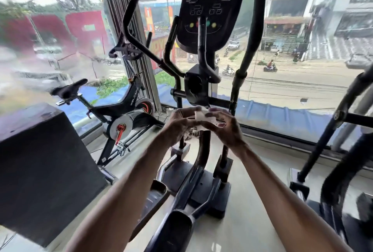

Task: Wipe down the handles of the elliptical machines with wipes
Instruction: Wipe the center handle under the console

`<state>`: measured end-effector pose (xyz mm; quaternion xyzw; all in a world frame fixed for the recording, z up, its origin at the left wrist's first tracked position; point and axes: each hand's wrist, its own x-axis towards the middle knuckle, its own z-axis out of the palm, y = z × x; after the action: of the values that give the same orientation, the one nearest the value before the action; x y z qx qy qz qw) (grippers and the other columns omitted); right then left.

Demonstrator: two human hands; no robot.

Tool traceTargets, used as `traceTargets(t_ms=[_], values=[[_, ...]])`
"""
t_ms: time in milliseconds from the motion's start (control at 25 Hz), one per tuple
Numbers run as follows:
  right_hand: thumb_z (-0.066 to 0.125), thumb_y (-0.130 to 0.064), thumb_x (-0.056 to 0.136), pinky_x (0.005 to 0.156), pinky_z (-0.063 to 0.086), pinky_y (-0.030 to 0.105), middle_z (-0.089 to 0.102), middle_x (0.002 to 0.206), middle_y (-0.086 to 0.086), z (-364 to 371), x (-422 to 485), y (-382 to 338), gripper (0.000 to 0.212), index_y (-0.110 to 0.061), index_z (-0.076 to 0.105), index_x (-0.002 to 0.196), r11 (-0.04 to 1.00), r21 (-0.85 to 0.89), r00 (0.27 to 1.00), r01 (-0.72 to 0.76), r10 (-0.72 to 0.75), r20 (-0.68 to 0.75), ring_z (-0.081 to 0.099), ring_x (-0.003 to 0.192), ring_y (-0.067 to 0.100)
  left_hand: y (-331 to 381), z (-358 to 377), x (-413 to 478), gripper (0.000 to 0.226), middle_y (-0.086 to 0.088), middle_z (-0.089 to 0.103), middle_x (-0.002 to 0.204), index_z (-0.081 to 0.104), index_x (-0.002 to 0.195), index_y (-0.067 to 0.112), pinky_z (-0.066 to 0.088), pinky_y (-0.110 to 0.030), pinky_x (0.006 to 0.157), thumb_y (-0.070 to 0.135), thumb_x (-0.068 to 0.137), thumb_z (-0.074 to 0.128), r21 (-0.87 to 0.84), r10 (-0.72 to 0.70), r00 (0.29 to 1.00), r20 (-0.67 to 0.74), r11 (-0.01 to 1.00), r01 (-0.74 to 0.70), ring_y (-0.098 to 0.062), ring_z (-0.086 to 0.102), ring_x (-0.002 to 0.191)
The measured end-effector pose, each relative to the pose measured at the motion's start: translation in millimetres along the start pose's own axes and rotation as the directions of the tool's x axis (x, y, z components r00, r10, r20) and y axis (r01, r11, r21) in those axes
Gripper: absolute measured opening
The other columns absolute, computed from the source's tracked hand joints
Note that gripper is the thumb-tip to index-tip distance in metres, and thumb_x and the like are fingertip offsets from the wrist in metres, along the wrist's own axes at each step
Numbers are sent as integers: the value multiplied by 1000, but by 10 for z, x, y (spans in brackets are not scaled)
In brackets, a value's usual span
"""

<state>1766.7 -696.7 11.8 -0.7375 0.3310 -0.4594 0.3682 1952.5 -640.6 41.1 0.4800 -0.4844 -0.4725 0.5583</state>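
head view: we are pinching a white wipe (201,118) between our left hand (180,121) and right hand (227,128), both curling on its edges. it is looking thin, limp and light, so we are judging it best bunched in one palm. beyond, over glossy pale floor (252,191), the elliptical's left handle (129,15) and right handle (255,19) are rising beside the console (210,9), facing windows (302,90).

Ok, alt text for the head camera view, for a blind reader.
Left hand and right hand hold a white wipe together before a black elliptical, its handles untouched. A spin bike stands left by the window.
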Motion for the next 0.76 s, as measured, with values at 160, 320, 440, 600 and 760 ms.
traceTargets(t_ms=[160,320,440,600,760], values=[[84,-28,85,83,52,17,73,109,-9,-74,880,130,15,-21,80,98,996,-87,998,36,-31,54,66,97,-7,307,-283,764,49,-15,75,114,67,130,2,60,-30,88,-5,83,78,167,26,999,27,986,-31,-22,75,96],[79,-20,92,84,57,28,73,106,-10,-117,1601,247,4,-21,76,93,999,-23,999,-32,32,33,70,90,1,483,-430,1527,9,6,76,84,81,85,26,54,-30,70,20,82,86,490,158,987,-39,864,-119,-8,68,74],[81,-21,90,73,54,28,73,88,-6,-84,1997,278,13,-28,70,91,999,-19,993,-33,30,-112,68,78,9,620,-422,1905,5,2,75,76,80,86,21,48,-23,63,16,88,80,527,210,973,-92,840,-131,-2,59,60],[86,-31,84,68,47,13,61,109,0,-37,2417,321,34,-15,64,104,966,-162,912,200,-244,-331,61,83,8,777,-316,2339,14,-12,76,88,77,103,0,57,-25,58,8,93,74,413,241,945,-221,901,-133,-14,68,64],[85,-42,84,80,50,15,56,123,0,-29,2882,389,43,-15,70,114,919,-250,909,305,-359,-212,62,100,15,947,-220,2705,14,-15,76,93,72,108,0,61,-27,55,7,95,71,273,200,937,-287,955,-120,-16,73,63]])
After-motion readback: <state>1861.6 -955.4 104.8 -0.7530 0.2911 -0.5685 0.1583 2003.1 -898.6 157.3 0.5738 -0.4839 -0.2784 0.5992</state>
